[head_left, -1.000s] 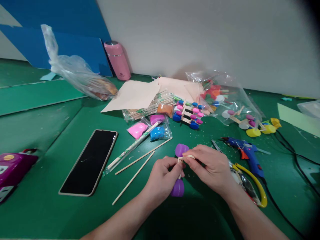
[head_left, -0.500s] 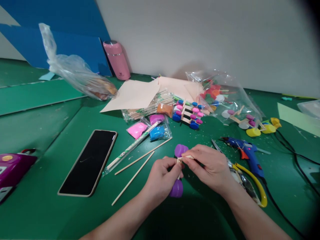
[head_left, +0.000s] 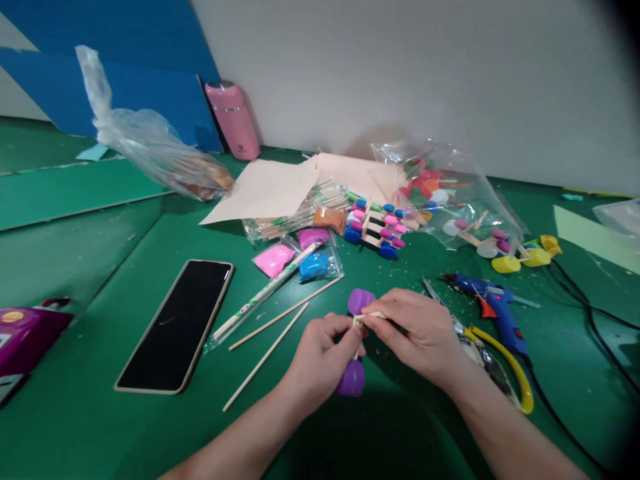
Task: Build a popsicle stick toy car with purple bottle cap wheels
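My left hand (head_left: 323, 357) is closed around the thin wooden rod between two purple wheels, the upper one (head_left: 361, 301) beyond my fingers and the lower one (head_left: 352, 378) below them. A short pale wooden piece (head_left: 379, 315) is pinched between the thumb and fingers of my right hand (head_left: 423, 337). One end of it meets the rod near my left fingertips; whether it is fixed there I cannot tell. To the left lie two bare wooden sticks (head_left: 267, 353). Right of my right hand are yellow-handled pliers (head_left: 523, 383) and a blue glue gun (head_left: 493, 307).
A phone (head_left: 177, 327) lies at left, near a purple device (head_left: 30, 347). Clay packets (head_left: 315, 265), a small wheeled stick model (head_left: 375, 230) and a clear bag (head_left: 465, 180) of parts sit behind. A pink flask (head_left: 233, 123) stands by the wall. Black cables (head_left: 590, 313) cross the right side.
Almost nothing differs. The purple wheels have tilted very slightly in my hands, and both hands keep their grip in the same place.
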The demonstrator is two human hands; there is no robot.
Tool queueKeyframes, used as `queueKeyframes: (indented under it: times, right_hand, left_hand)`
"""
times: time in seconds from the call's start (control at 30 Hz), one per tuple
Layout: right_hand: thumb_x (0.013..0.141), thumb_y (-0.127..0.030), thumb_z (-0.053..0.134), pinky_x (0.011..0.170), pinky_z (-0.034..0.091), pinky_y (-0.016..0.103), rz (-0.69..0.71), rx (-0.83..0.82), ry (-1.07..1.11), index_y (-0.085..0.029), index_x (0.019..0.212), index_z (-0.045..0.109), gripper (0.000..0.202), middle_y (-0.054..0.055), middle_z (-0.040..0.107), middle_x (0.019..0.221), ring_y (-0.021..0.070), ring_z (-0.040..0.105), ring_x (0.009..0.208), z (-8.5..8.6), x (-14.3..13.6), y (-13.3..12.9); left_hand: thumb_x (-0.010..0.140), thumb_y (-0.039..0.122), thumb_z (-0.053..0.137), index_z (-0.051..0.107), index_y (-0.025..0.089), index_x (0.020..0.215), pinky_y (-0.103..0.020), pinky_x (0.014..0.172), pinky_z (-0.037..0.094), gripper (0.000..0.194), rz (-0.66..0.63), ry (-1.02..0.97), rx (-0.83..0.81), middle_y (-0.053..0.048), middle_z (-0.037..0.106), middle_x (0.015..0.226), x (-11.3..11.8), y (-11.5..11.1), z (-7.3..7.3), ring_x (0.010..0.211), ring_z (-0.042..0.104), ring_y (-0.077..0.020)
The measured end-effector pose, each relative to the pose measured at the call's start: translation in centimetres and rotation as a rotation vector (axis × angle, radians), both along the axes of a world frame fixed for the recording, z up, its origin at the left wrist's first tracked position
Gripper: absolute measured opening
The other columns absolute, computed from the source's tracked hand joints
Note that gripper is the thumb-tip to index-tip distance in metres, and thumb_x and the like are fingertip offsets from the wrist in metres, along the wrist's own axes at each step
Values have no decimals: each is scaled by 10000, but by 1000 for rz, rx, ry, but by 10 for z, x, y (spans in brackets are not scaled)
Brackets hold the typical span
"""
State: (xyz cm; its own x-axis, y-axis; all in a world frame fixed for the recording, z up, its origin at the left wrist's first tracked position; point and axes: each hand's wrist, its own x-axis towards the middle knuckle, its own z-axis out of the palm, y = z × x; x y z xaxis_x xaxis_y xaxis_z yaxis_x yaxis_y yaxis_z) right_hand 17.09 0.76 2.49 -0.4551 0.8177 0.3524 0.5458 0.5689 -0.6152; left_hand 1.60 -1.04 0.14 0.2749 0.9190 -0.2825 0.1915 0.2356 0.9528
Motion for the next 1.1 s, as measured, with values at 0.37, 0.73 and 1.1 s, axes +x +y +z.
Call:
queueKeyframes:
  times: [0.37, 0.73, 1.1]
  right_hand:
    - [819, -147, 534, 629, 426, 217, 25, 5, -1, -147, 820, 662, 129, 36, 663, 741, 114, 578, 679, -1, 2, -1]
    - [822, -155, 530, 629, 423, 222, 30, -17, -5, -155, 818, 662, 132, 33, 657, 731, 119, 573, 680, -1, 1, 2]
    - [849, -208, 501, 619, 399, 238, -1, -127, -49, -154, 789, 647, 167, 33, 630, 710, 129, 543, 672, -14, -2, 0]
  left_hand:
    - [781, 217, 466, 564, 142, 508, -223, 540, 331, 300, 3, -4, 3, 4, 513, 519, 0, -1, 0, 532, 438, -113]
    - [780, 216, 453, 560, 144, 516, -216, 521, 334, 294, 1, 7, 1, 8, 517, 520, 0, 0, -2, 517, 438, -106]
    - [776, 213, 473, 654, 157, 702, -260, 613, 403, 203, -30, 310, 234, -25, 617, 648, -14, -1, -2, 670, 545, -168]
